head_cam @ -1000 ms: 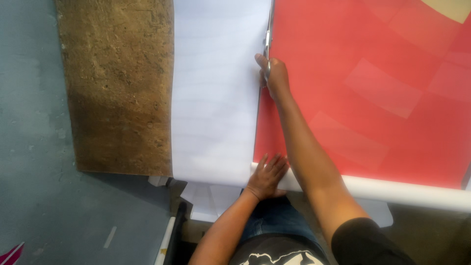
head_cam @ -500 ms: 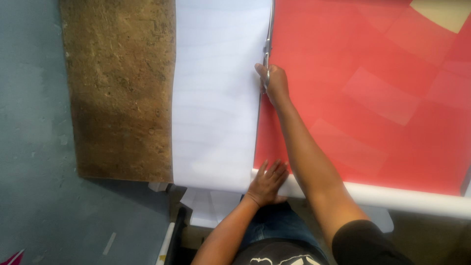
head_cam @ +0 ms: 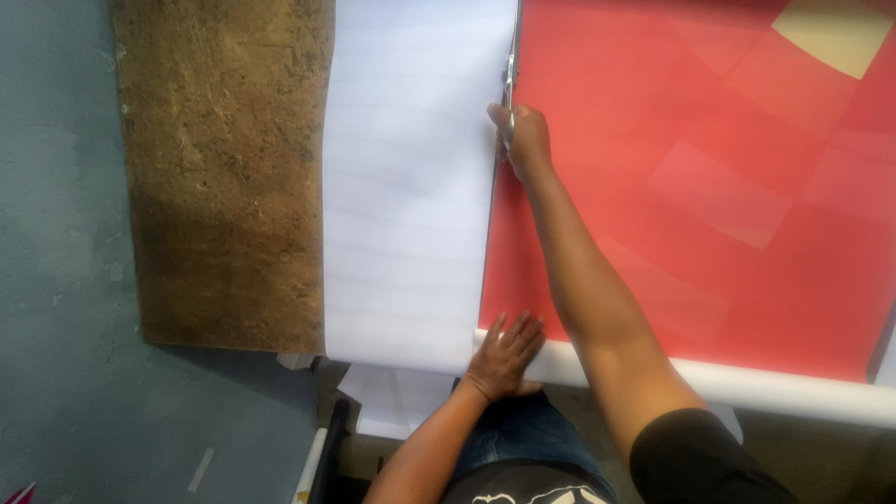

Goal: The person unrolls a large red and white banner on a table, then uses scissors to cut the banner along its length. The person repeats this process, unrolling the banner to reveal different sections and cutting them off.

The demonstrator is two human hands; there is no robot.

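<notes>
Right hand (head_cam: pixel 525 140), fingers closed on scissors (head_cam: pixel 510 75), farther up the white sheet (head_cam: pixel 406 187); left hand (head_cam: pixel 504 350) flat.

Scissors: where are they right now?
In the head view, the scissors are top centre, held in the right hand, blades along the seam between the white sheet and the red sheet.

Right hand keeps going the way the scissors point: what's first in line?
More of the same sheet: the right hand aims the scissors up the boundary between white paper and red sheet. Nothing else shows before the picture's top edge.
</notes>
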